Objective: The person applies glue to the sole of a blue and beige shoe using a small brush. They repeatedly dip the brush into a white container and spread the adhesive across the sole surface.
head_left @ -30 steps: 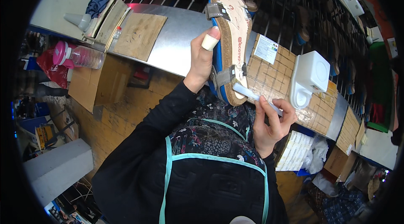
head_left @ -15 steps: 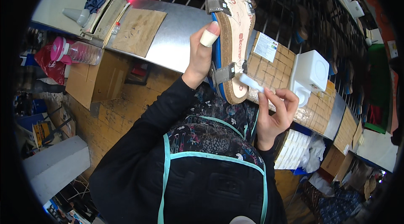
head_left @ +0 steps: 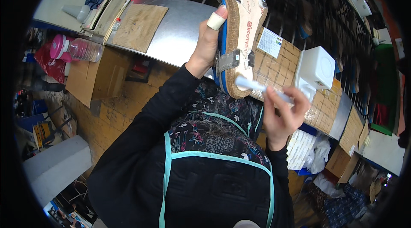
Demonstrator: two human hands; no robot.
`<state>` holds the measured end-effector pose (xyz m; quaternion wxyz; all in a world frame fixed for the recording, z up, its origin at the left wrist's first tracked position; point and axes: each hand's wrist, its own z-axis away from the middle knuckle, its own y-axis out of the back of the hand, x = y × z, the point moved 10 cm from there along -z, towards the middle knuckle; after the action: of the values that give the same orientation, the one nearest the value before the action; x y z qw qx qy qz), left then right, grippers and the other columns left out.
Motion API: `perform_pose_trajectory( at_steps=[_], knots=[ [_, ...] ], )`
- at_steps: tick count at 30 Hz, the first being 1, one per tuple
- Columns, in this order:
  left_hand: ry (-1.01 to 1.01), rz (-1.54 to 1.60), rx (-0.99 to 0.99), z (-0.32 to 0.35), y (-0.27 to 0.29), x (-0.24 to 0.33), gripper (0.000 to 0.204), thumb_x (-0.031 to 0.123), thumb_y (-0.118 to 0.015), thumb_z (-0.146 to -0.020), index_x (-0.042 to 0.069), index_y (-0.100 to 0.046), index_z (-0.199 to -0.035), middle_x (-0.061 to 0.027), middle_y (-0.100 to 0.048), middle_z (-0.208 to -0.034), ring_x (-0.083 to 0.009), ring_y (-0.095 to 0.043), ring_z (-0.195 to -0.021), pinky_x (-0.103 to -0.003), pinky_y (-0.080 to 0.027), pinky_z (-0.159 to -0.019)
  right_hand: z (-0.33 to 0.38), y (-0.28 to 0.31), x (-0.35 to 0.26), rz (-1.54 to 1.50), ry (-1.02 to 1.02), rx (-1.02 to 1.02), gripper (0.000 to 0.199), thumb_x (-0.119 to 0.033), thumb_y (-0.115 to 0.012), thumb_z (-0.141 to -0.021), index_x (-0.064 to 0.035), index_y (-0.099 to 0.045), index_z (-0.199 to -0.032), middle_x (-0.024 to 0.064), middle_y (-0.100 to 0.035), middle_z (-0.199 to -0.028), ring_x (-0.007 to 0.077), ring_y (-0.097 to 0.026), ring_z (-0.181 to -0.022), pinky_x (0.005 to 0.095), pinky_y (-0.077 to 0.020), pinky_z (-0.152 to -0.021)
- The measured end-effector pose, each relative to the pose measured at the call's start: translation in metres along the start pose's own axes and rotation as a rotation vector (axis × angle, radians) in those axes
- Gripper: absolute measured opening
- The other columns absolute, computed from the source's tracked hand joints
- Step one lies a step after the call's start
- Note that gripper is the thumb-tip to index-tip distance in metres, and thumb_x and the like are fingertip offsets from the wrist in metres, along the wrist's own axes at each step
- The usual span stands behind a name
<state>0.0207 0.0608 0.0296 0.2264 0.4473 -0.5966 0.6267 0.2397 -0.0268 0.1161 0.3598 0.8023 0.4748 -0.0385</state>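
My left hand (head_left: 207, 44) grips an unfinished sandal (head_left: 242, 31) by its edge. The thumb, wrapped in pale tape, presses on its side. The sandal's underside faces me: pale in the middle, with a cork rim, a blue band along the side and grey strap ends folded over it. In the fingers of my right hand (head_left: 286, 114) is a small white brush (head_left: 257, 86), blurred by motion. Its head lies over the sandal's lower end. Whether the bristles touch the surface I cannot tell.
A white glue-like container (head_left: 317, 68) stands on a taped cardboard sheet (head_left: 277, 59) on the metal bench (head_left: 173, 26). Left lie a wooden board (head_left: 140, 26) and a pink-lidded bottle (head_left: 83, 50). Behind runs a dark rack (head_left: 291, 3) holding footwear.
The sandal and my left hand have shifted slightly up and right. My right hand has moved a little right, and the brush head has swung left across the sandal's lower end.
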Motion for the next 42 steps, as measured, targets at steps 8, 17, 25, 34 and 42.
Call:
perform_pose_trajectory(
  at_steps=[8, 17, 25, 34, 42],
  knots=[
    [0.129, 0.054, -0.135, -0.009, -0.011, -0.012, 0.074, 0.063, -0.047, -0.091, -0.001, -0.054, -0.128, -0.0146, -0.068, -0.108, -0.0161, -0.070, -0.092, -0.025, -0.059, -0.077, 0.006, 0.009, 0.002, -0.053, 0.013, 0.072, 0.035, -0.008, -0.086, -0.062, -0.0169, -0.077, -0.095, 0.0034, -0.056, -0.097, 0.0170, -0.054, -0.080, 0.0324, -0.0306, -0.078],
    [0.256, 0.118, -0.182, -0.001, -0.019, -0.027, 0.069, 0.060, -0.047, -0.092, 0.000, -0.056, -0.125, -0.0140, -0.068, -0.108, -0.0133, -0.070, -0.092, -0.025, -0.060, -0.075, 0.003, 0.004, -0.026, -0.160, 0.228, -0.024, 0.042, -0.008, -0.082, -0.054, -0.0193, -0.076, -0.095, 0.0014, -0.056, -0.096, 0.0159, -0.055, -0.074, 0.0315, -0.0276, -0.078],
    [0.321, 0.309, -0.254, -0.001, -0.033, -0.040, 0.071, 0.060, -0.048, -0.091, 0.001, -0.052, -0.132, -0.0144, -0.066, -0.115, -0.0140, -0.070, -0.094, -0.025, -0.060, -0.077, 0.005, -0.004, -0.024, -0.213, 0.222, -0.070, 0.036, -0.010, -0.083, -0.056, -0.0210, -0.077, -0.091, 0.0017, -0.057, -0.098, 0.0153, -0.055, -0.076, 0.0329, -0.0289, -0.077],
    [0.397, 0.420, -0.346, 0.010, -0.044, -0.045, 0.072, 0.061, -0.045, -0.093, 0.004, -0.047, -0.137, -0.0143, -0.062, -0.123, -0.0157, -0.067, -0.104, -0.027, -0.058, -0.084, 0.013, -0.015, 0.002, -0.336, 0.091, -0.015, 0.032, -0.011, -0.085, -0.062, -0.0198, -0.076, -0.091, 0.0037, -0.058, -0.098, 0.0170, -0.056, -0.077, 0.0329, -0.0314, -0.077],
    [0.392, 0.311, -0.335, 0.010, -0.040, -0.050, 0.082, 0.067, -0.044, -0.090, 0.007, -0.038, -0.144, -0.0194, -0.051, -0.136, -0.0258, -0.061, -0.115, -0.035, -0.056, -0.090, 0.013, -0.021, 0.016, -0.305, 0.062, 0.019, 0.030, -0.014, -0.086, -0.061, -0.0187, -0.076, -0.090, 0.0045, -0.058, -0.097, 0.0183, -0.055, -0.076, 0.0326, -0.0318, -0.074]
  ],
)
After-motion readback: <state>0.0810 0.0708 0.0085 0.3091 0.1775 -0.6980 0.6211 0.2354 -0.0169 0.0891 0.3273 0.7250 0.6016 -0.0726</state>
